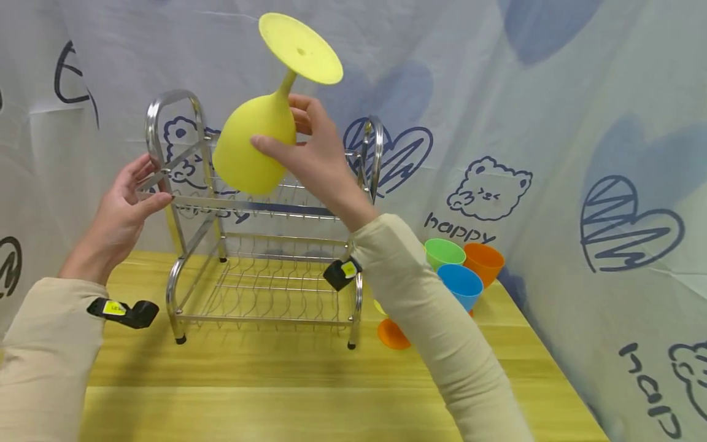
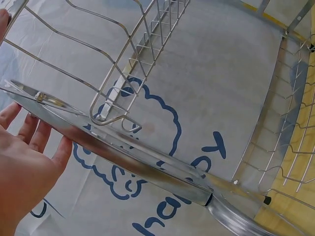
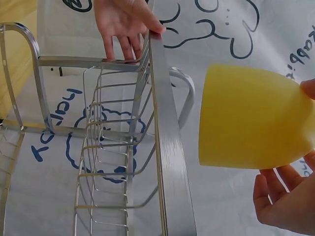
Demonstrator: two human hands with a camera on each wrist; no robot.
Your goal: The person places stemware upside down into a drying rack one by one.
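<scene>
My right hand [image 1: 319, 153] pinches a yellow plastic goblet [image 1: 251, 144] by its bowl, thumb in front and fingers behind. The goblet is tilted upside down, its foot up to the right and its mouth down to the left. It is held above the upper tier of a two-tier chrome dish rack [image 1: 265, 321]. At the rack's left side my left hand [image 1: 118, 209] grips the upper frame, with the thumb on the end of the front rail. In the right wrist view, the goblet's rim sits just beside the flat front rail [image 3: 170, 147].
Right of the rack stand a green cup [image 1: 444, 252], a blue cup [image 1: 461, 285] and an orange cup [image 1: 485, 263]. An orange foot [image 1: 393, 334] shows beside my right sleeve. The rack stands on a wooden table [image 1: 265, 393] before a printed cloth [image 1: 486, 92].
</scene>
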